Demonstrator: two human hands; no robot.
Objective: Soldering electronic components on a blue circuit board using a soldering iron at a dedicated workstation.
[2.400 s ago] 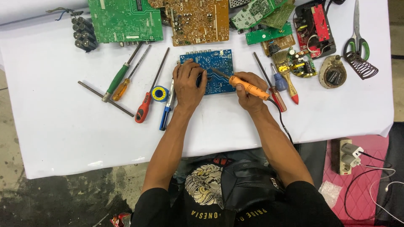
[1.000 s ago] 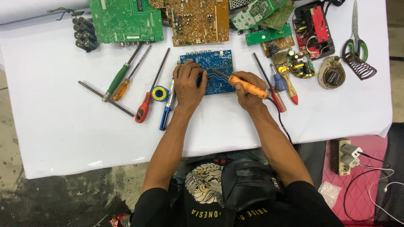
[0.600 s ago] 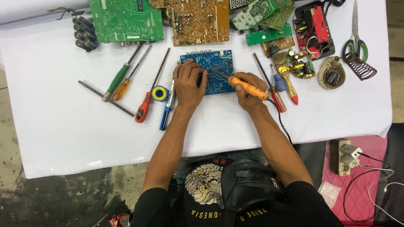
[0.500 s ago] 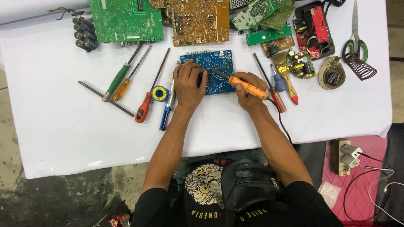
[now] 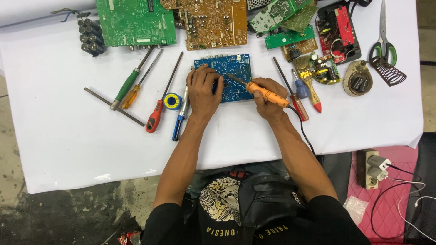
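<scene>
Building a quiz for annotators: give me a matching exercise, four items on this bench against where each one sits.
Things:
1. soldering iron
2. blue circuit board
3. scissors
4. red-handled screwdriver

Places:
A. far right of the table, by a wire coil stand
B. in the right hand, tip on the board
C. left of the left hand, beside a solder spool
D. under the left hand's fingertips, table centre

Pairs: 1-B, 2-D, 3-A, 4-C
</scene>
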